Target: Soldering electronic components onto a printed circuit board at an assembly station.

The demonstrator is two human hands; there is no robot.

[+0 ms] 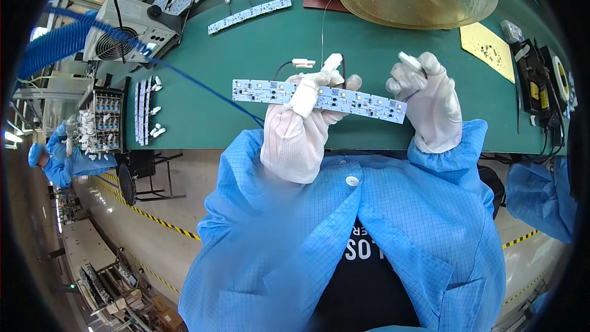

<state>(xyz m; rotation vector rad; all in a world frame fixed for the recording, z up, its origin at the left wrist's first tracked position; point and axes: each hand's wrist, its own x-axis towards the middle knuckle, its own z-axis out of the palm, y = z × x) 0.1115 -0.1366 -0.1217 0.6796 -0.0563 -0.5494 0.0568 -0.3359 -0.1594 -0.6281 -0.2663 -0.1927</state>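
Fingers of the left hand (305, 99) grasp a circuit strip (358, 102) already bearing wired connectors (303, 63); the right hand's (428, 95) bend, hold unclear; what remains can't be judged

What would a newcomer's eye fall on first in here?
Probably the long white circuit strip, held near the centre in the gloved left hand. Next might come the large, rounded amber piece at the top, right of centre, then the ribbed blue hose at upper left.
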